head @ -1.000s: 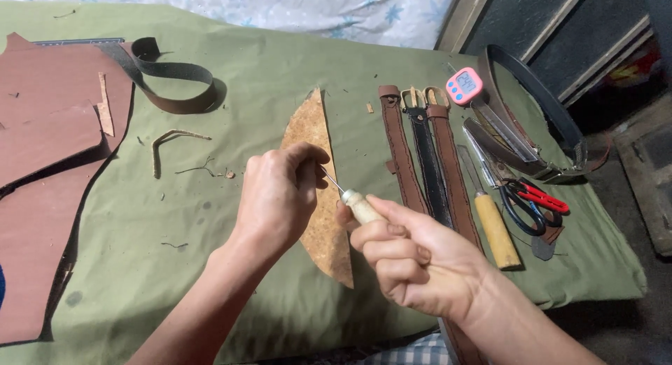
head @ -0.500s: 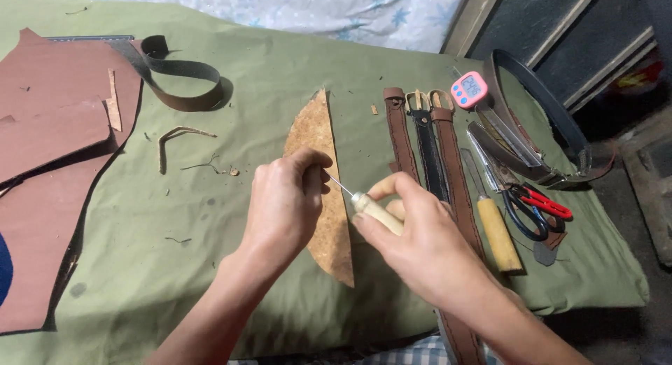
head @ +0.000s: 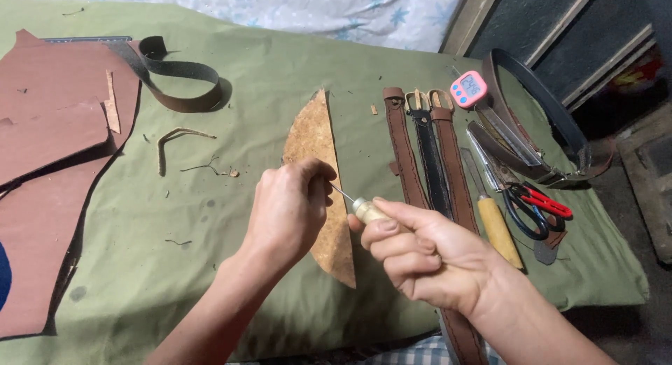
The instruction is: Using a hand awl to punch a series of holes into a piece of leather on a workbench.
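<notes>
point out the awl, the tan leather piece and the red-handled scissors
awl with pale wooden handle [head: 365, 209], head view, on the handle end showing above the right hand's grip
tan half-moon leather piece [head: 313, 134], head view, on its upper part
red-handled scissors [head: 542, 204], head view, on the red handles

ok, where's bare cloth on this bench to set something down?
Free: green cloth between the dark strap loop and the tan leather piece, and the patch between the brown leather sheets and the left hand. Crowded: right of the three belts, with the knife, scissors and pink timer.
</notes>
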